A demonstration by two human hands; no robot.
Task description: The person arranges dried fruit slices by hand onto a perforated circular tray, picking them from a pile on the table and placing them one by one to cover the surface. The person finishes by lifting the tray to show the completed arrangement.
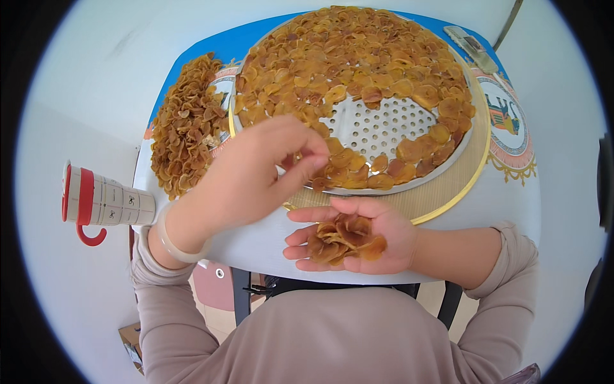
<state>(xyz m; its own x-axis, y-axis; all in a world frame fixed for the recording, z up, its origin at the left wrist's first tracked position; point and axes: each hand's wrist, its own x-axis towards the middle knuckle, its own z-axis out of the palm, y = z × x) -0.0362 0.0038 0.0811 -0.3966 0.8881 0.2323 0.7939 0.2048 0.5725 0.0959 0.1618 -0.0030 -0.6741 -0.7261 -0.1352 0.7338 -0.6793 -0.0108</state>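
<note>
My left hand [268,165], with a pale bangle at the wrist, is over the near left rim of a round perforated metal tray [379,126]. Its thumb and fingertips come together; whether a slice is between them is hidden. Thin brown dried slices [355,43] cover most of the tray, leaving a patch of bare holes near its front. In front of the tray my right hand [393,235] lies palm up, fingers spread, cradling a small heap of dried slices [343,240]. A larger pile of dried slices [189,125] rests on the table left of the tray.
Under the tray is a ribbed round mat [460,192] with yellow edging. A patterned tablecloth [518,206] covers the table. At the left edge stands a tumbler [117,199] with a red handle. What looks like a power strip [472,50] lies at the back right.
</note>
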